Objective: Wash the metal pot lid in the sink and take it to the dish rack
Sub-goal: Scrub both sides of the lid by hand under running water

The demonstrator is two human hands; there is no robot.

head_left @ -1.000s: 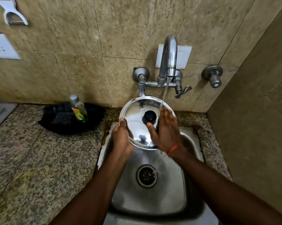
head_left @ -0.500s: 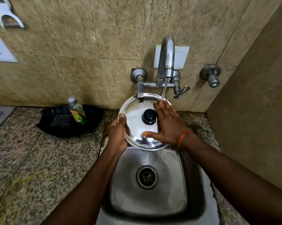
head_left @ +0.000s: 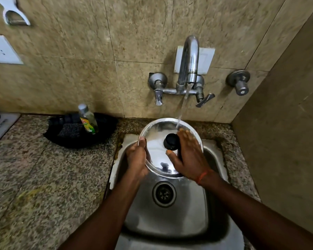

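head view: lid (head_left: pixel 157 141) is gripped at its left rim by left hand (head_left: pixel 136 159); right hand (head_left: pixel 188 156) is laid flat and wide on its right, under the tap (head_left: pixel 189 58).

glossy metal lid (head_left: pixel 157 159) (matt black knob (head_left: pixel 171 141)), speckled granite counter (head_left: pixel 44 177)

No legible text; bottle (head_left: pixel 88 120) label (yellow-green, red patch) too blurred to read.

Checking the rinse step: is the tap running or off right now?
Running. A stream of water falls from the tap onto the upper rim of the metal pot lid.
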